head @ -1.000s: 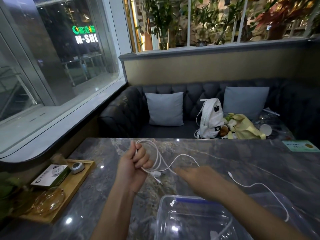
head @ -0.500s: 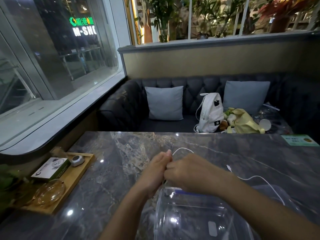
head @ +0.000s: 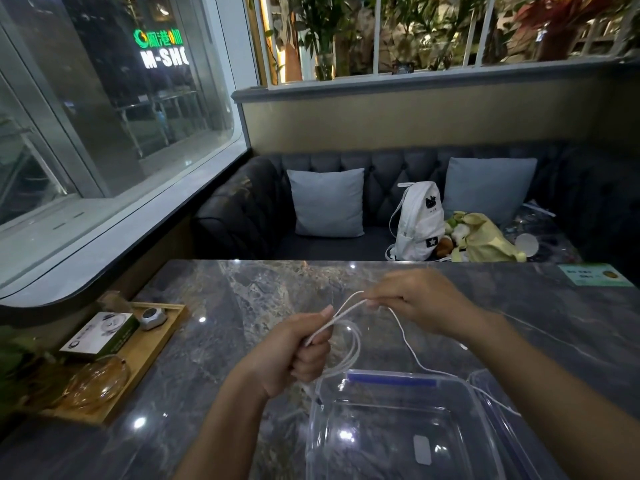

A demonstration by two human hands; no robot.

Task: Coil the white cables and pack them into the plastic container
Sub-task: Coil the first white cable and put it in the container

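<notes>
Far to the left of the fingers sits a wooden tray (head: 145,358). The left hand (head: 294,355) is a tight fist round the white cable (head: 341,318), and loops hang just under those fingers. The cable runs up to the right hand (head: 419,299), whose bent fingers pinch it. From there it drops over the far rim of the plastic container (head: 318,427), just below both hands. One blurry end under the fist may touch the container.
</notes>
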